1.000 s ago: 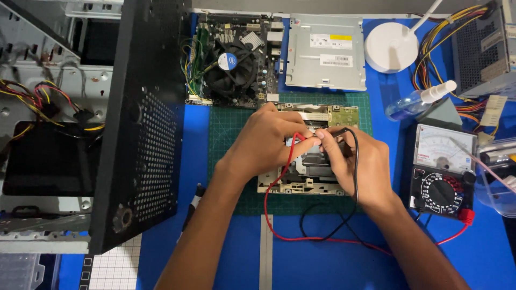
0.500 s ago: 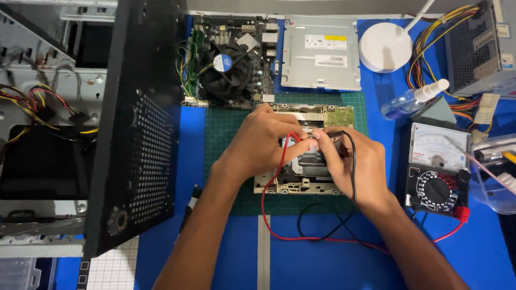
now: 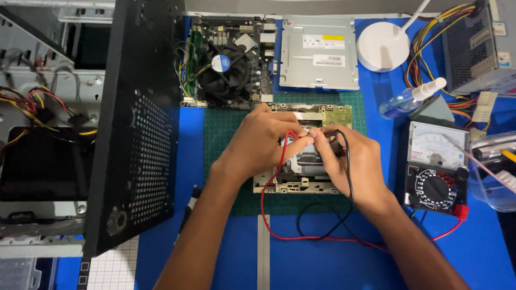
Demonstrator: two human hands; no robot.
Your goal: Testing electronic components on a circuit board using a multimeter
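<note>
Red probe in our left hand, black probe in our right hand: we are pinching both at mid-frame, risking slipping tips shorting the opened drive

Both forearms reach toward twelve o'clock; left hand and right hand pinch closed, fingertips touching

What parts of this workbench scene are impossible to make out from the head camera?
- Probe tips: hidden under the left hand and right hand over the opened drive.
- Meter needle position: too small to tell.
- Power supply: cut off by the top and right edges.
- Clear container: cut off by the right edge.
- Computer case interior: partly blocked by the black side panel.
</note>
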